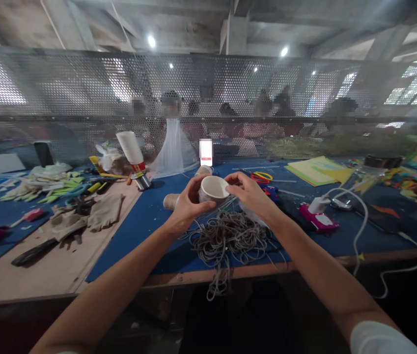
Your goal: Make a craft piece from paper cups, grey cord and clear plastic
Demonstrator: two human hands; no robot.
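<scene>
My left hand [187, 205] is wrapped round a white paper cup [213, 189], which is tilted so its open mouth faces me and to the right. The thumb and fingers of my right hand [245, 192] are closed on the right side of the cup's rim. Below the cup lies a loose tangle of grey cord [232, 238], with some loops hanging over the table's front edge. Left of my left hand is a spool of beige twine [171, 201]. Behind the cup, another small pale roll [204, 170] shows in part.
A stack of paper cups [130, 146] stands at the back left, near work gloves [107, 212]. Lit phone [206, 152] stands behind my hands. To the right are coloured sheets [319, 170], a pink power strip [319, 220] and white cables. A perforated metal screen [94, 98] closes the back.
</scene>
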